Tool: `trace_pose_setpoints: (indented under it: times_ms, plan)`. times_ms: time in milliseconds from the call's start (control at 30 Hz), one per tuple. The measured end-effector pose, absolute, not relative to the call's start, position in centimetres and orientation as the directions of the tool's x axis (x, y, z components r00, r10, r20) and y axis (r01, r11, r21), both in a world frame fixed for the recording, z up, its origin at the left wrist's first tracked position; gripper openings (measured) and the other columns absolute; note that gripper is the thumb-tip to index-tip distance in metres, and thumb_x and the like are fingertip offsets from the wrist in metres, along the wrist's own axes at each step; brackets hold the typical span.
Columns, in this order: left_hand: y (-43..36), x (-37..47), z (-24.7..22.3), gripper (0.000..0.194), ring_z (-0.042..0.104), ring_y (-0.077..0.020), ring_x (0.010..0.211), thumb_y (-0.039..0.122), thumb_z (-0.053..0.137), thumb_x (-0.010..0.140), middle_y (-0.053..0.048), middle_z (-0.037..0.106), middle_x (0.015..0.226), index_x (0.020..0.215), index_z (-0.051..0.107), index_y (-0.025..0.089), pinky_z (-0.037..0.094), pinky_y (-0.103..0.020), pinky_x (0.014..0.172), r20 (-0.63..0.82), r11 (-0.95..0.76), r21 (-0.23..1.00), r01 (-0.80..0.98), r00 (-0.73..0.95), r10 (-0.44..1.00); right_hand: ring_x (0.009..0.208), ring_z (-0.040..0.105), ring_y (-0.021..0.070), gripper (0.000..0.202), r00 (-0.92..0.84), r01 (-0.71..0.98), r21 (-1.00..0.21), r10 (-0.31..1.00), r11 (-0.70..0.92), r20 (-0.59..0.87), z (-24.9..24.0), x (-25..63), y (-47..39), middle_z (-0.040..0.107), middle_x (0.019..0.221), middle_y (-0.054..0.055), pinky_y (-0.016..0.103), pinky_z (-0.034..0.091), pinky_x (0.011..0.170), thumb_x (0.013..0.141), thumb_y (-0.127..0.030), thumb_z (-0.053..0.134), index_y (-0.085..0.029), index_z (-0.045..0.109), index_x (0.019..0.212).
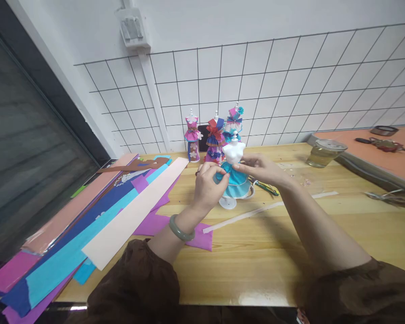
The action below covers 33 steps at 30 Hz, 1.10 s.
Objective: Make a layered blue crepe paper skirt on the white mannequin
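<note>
A small white dress form (234, 152) stands upright on a round white base (227, 203), with a turquoise skirt (236, 182) around its lower part. At the left side of the skirt, my left hand (209, 184) has thumb and forefinger pinched together on the turquoise material near the waist. My right hand (259, 168) reaches in from the right, its thumb at the waist front and its fingers partly hidden behind the form, holding it.
Three dressed forms, one in pink (191, 135), stand behind. Long coloured paper strips (135, 211) lie at the left. A thin white strip (243, 216), green-handled scissors (268, 187) and a cup (325, 154) are on the table; an orange surface (357, 144) is at right.
</note>
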<state>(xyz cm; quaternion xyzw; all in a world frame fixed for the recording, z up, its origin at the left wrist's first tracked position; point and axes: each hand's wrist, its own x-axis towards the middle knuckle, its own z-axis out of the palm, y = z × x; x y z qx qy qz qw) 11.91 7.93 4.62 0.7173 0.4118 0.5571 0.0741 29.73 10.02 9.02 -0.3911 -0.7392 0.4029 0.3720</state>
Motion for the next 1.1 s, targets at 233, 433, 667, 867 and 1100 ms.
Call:
trace_pose_setpoints:
  times_ms: [233,433,667,867,1100]
  plan:
    - [8.0,12.0,4.7,0.004,0.055,-0.0191,0.092,0.021,0.063,0.075,-0.005,0.058,0.09,0.072,0.06,0.019,0.042,-0.033,0.086,0.707,-0.641,0.613,0.461,0.042,0.706,0.082,0.062,0.0236,0.039,-0.342,0.439,-0.759,0.871,0.48,0.353,9.3,29.4,9.5,0.07,0.09,0.004,0.03,0.048,0.063,0.072,-0.051,0.064,-0.02,0.071,0.096]
    - [8.1,11.8,4.8,0.006,0.056,-0.0191,0.095,0.02,0.064,0.073,-0.005,0.058,0.091,0.069,0.061,0.019,0.042,-0.034,0.088,0.667,-0.62,0.658,0.427,0.05,0.743,0.093,0.061,0.0264,0.036,-0.35,0.431,-0.74,0.851,0.517,0.391,9.1,29.4,9.8,0.069,0.097,0.004,0.032,0.048,0.071,0.074,-0.05,0.063,-0.021,0.071,0.095]
    - [8.2,11.8,4.8,0.006,0.056,-0.02,0.098,0.019,0.065,0.072,-0.006,0.059,0.092,0.066,0.062,0.018,0.042,-0.035,0.09,0.654,-0.617,0.667,0.416,0.069,0.753,0.086,0.062,0.0255,0.038,-0.331,0.462,-0.726,0.858,0.51,0.393,9.2,29.3,9.8,0.07,0.092,0.004,0.031,0.047,0.068,0.073,-0.052,0.062,-0.02,0.072,0.091]
    - [8.4,11.6,4.8,0.009,0.057,-0.0188,0.092,0.021,0.065,0.072,-0.006,0.058,0.09,0.065,0.06,0.018,0.043,-0.034,0.085,0.665,-0.632,0.654,0.417,0.083,0.743,0.081,0.062,0.0225,0.039,-0.322,0.439,-0.75,0.866,0.494,0.382,9.2,29.3,9.6,0.069,0.09,0.005,0.029,0.047,0.063,0.073,-0.051,0.062,-0.019,0.071,0.093]
    - [9.0,11.1,4.6,0.007,0.058,-0.0144,0.083,0.02,0.056,0.078,-0.002,0.06,0.084,0.084,0.053,0.019,0.044,-0.028,0.075,0.645,-0.616,0.708,0.345,0.04,0.763,0.065,0.058,0.0168,0.04,-0.306,0.419,-0.786,0.886,0.454,0.349,9.0,29.3,9.8,0.066,0.075,0.003,0.026,0.043,0.054,0.072,-0.052,0.062,-0.018,0.071,0.091]
